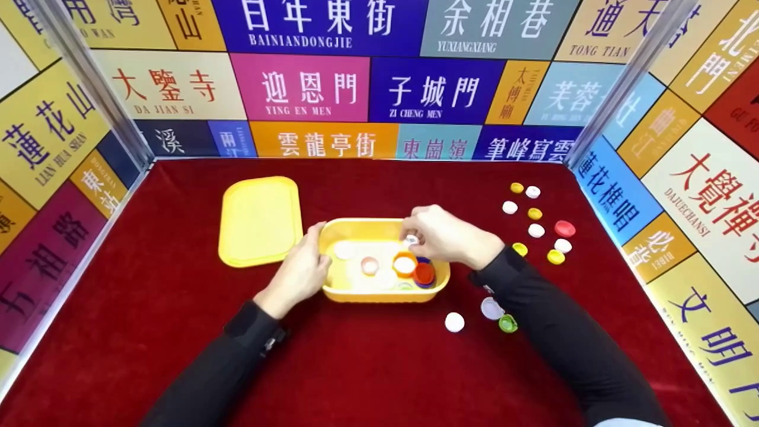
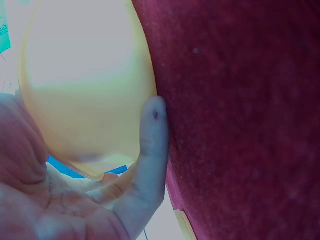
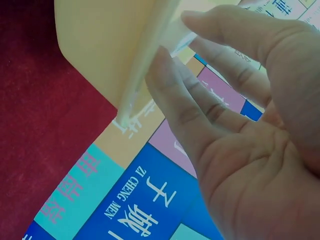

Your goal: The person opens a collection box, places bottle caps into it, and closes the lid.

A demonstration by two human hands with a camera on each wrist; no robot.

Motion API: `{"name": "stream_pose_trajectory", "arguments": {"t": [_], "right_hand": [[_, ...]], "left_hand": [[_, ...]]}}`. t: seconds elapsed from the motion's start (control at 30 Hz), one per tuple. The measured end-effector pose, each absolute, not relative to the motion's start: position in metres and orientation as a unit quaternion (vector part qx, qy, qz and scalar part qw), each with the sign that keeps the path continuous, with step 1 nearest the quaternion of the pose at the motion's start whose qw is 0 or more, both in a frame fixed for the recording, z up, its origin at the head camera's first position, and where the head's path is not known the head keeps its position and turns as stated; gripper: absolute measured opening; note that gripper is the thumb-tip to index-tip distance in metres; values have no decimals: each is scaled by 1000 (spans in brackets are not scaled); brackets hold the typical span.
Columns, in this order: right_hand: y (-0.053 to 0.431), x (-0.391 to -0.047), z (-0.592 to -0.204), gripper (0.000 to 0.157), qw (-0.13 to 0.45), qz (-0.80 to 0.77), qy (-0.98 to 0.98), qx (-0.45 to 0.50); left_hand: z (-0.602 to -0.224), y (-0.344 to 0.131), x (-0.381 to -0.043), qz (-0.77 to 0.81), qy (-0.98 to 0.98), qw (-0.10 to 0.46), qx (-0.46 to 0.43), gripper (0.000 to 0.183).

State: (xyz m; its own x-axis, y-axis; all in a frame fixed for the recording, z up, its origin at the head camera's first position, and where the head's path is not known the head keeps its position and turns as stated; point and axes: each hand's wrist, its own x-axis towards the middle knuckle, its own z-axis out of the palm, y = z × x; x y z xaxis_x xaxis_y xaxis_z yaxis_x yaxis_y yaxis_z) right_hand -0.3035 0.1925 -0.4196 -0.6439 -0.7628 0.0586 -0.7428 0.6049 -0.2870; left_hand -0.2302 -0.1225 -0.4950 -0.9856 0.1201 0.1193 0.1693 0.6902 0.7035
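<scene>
A yellow plastic box (image 1: 379,296) sits on the red cloth with several bottle caps inside, among them an orange cap (image 1: 405,255) and a red cap (image 1: 424,274) at its right end. My left hand (image 1: 299,267) grips the box's left end; the left wrist view shows one finger (image 2: 152,135) lying along the outer wall. Over the box's back right part, my right hand (image 1: 445,234) pinches a white bottle cap (image 1: 410,240) between its fingertips. The right wrist view shows that cap (image 3: 175,39) close to the rim, partly hidden by the box wall.
A yellow lid (image 1: 260,219) lies left of the box. Several white, yellow and red caps (image 1: 564,229) are scattered at the back right. Nearer, a white cap (image 1: 455,322), a pale purple cap (image 1: 491,308) and a green cap (image 1: 508,323) lie below my right arm. Printed panels (image 1: 308,89) enclose the table.
</scene>
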Motion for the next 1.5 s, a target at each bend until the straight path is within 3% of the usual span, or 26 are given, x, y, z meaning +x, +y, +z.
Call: {"name": "stream_pose_trajectory", "arguments": {"t": [0.83, 1.23, 1.5], "right_hand": [[192, -304, -422, 26, 29, -153, 901, -406], [205, -318, -418, 19, -23, -207, 889, -408], [224, -336, -419, 14, -68, -242, 901, -355]], "left_hand": [[-494, -123, -230, -392, -916, 27, -79, 71], [-494, -122, -230, -385, -919, 30, -78, 70], [-495, -123, -230, -386, -919, 29, -78, 70]]}}
